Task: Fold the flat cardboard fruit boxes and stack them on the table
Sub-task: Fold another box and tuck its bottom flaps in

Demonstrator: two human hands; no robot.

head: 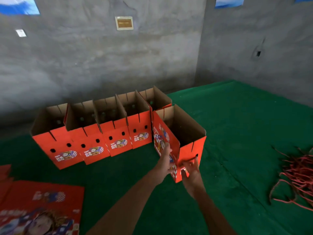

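No legible text anywhere: printed labels on the red folded boxes (94, 141) lined up on the green desk (237, 133) carry white lettering beside a cartoon graphic, too blurred to read; same for the box at the row's right end (171, 141) w/ its side panel artwork, and the flat boxes (42, 209) at lower left, where a white logo and lettering smear out. Framed plaque (124, 23) on the grey wall (101, 56) shows faint lines, unreadable; no nos. or brand names can be made out
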